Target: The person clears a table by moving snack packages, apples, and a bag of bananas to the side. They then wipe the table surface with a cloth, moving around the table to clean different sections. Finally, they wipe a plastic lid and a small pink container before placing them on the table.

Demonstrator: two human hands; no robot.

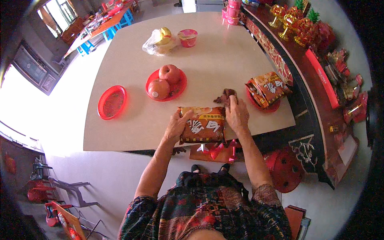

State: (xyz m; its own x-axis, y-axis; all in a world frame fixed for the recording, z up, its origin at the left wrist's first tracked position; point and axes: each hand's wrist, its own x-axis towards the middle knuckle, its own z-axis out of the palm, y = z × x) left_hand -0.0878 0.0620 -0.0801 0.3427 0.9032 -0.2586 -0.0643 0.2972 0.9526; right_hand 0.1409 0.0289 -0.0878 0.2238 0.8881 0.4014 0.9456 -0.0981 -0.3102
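My left hand grips the left side of a brown-and-orange instant noodle packet at the table's near edge, its thumb lying over the front. At the packet's right side, my right hand has its fingers closed on a dark brown cloth, which bunches out past the fingertips. To the right, more noodle packets of the same colours lie piled on a red plate.
Two apples sit on a red plate left of centre, beside another red plate. Farther back stand a bagged yellow fruit and a pink tub. A dark wooden altar-like shelf with gold ornaments borders the table's right side.
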